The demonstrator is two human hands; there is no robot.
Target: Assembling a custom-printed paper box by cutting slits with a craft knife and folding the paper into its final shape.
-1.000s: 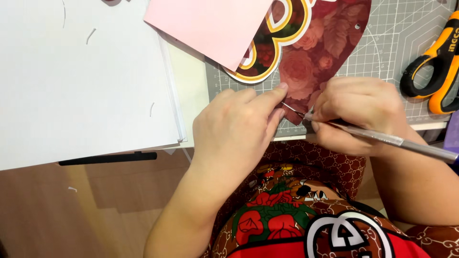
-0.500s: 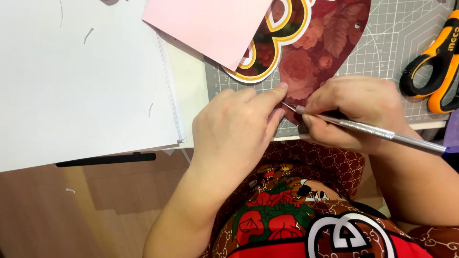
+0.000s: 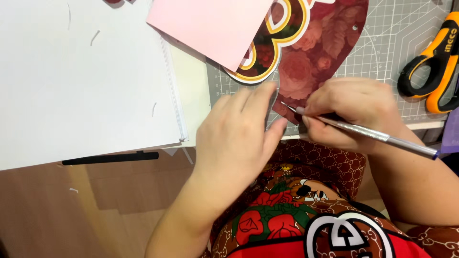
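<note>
Since half a second ago your right hand (image 3: 356,112) has shifted the craft knife (image 3: 363,131) slightly, its tip now at the lower edge of the dark red floral paper (image 3: 325,57). You grip the knife's metal handle like a pen. Your left hand (image 3: 239,134) lies flat, fingers together, pinning that paper on the grey cutting mat (image 3: 382,43) on the table. Orange-and-black scissors (image 3: 432,62) rest at the mat's right edge, well apart. A pink sheet (image 3: 210,24) overlaps the paper's top.
</note>
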